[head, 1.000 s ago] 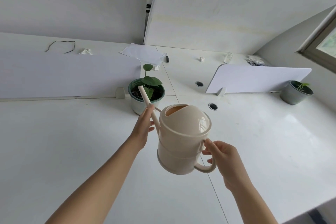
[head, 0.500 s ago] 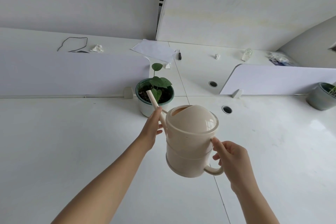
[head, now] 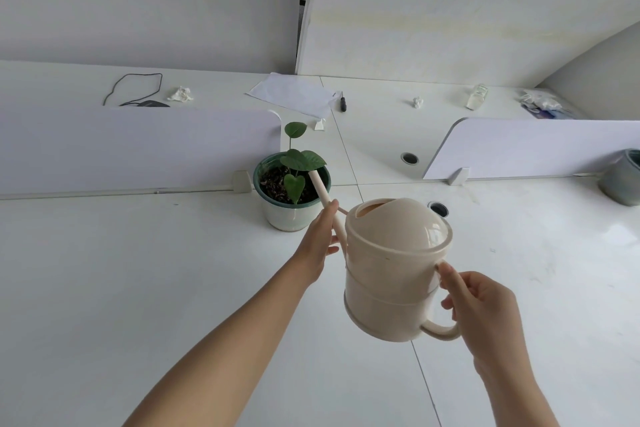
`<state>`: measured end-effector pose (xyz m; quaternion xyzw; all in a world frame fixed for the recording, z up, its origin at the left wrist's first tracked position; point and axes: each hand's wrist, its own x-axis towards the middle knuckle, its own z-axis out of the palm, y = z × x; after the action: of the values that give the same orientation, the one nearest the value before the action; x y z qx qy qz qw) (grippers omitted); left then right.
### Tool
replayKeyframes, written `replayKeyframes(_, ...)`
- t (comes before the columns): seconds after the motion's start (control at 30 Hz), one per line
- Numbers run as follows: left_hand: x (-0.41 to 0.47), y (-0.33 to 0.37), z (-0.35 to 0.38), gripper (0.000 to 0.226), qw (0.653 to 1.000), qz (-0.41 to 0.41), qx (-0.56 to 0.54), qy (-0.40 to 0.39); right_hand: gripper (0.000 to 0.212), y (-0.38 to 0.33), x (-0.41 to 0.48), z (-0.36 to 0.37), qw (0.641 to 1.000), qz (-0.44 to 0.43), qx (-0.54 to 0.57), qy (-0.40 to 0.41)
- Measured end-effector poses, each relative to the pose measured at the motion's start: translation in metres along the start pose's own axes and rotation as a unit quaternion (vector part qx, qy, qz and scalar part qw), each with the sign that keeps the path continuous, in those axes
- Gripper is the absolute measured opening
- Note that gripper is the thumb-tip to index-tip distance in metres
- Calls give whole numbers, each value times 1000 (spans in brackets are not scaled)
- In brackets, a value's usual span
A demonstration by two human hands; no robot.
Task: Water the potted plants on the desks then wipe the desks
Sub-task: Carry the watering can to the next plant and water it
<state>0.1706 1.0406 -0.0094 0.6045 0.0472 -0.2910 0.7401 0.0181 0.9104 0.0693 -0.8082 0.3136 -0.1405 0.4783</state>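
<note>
Right hand [head: 485,315]: fingers closed round the handle at 5 o'clock on the can [head: 394,270]. Left hand [head: 320,243]: fingers pinched on the spout [head: 320,192], steering its tip over the pot [head: 291,191] at 11 o'clock. The can is airborne above the desk [head: 138,288]. It looks like rigid, light plastic; water load probably shifts. Hold handle and spout base. Second pot [head: 621,177] stands at 2 o'clock.
</note>
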Motion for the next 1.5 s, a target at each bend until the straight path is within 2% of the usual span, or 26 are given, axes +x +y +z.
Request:
replayKeyframes(0.13, 4, 2, -4, 47, 1000, 3, -3, 1, 43, -4, 3, 3, 1000, -1, 2, -9)
replayKeyframes(0.3, 5, 1, -21, 31, 1000, 13, -10, 24, 46, -8, 5, 15, 1000, -5, 0, -26)
replayKeyframes(0.47, 9, 11, -37, 31, 999, 14, -17, 34, 44, -18, 6, 30, 999, -9, 18, -45)
replayKeyframes(1.3, 6, -3, -6, 40, 1000, -13, 8, -21, 33, 6, -1, 3, 1000, -1, 10, -22)
replayKeyframes(1.4, 0, -5, -8, 54, 1000, -11, 5, -8, 29, 12, -7, 0, 999, 9, 30, -34)
replayKeyframes(1.5, -12, -8, -15, 48, 1000, 3, -1, 6, 27, 22, -14, 1, 995, 44, 73, -53)
